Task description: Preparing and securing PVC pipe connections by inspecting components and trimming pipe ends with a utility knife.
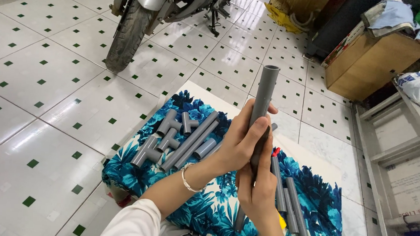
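A long grey plastic pipe [265, 90] stands nearly upright in front of me, its open end at the top. My left hand [241, 140] wraps around its middle, a silver bracelet on the wrist. My right hand [258, 181] grips the same pipe just below. The pipe's lower end shows past my right wrist. Beneath lies a blue floral cloth [204, 207] with several grey T-fittings [162, 139] and short pipe pieces [191, 141] on its left part, and more grey pipes [292, 203] to the right of my hands.
A motorcycle's front wheel [127, 33] stands on the white tiled floor at the upper left. A wooden box [368, 64] with cloth and a green ball sits at the upper right. An aluminium ladder [402, 149] lies along the right edge.
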